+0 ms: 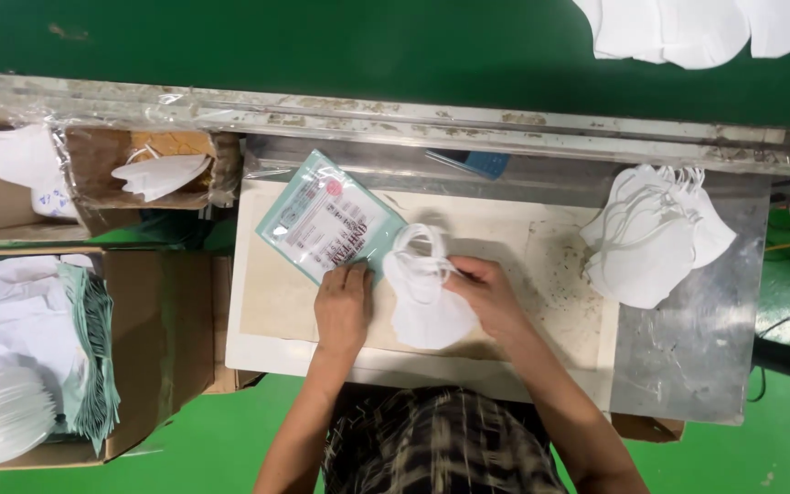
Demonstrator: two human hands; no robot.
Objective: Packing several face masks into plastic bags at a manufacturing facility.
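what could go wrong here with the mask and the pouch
The ear loops are bunched loose above the folded white mask under the right hand; they might snag or tangle. The left hand presses only one corner of the printed pouch, so it may slide on the board. The mask stack sits at the board's right edge and might spill.

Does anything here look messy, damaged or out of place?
Mostly the white work board: its right part is speckled with brown stains and looks worn. The rail behind it is scuffed, with wrinkled plastic film. The white masks lie in a loose, fanned pile.
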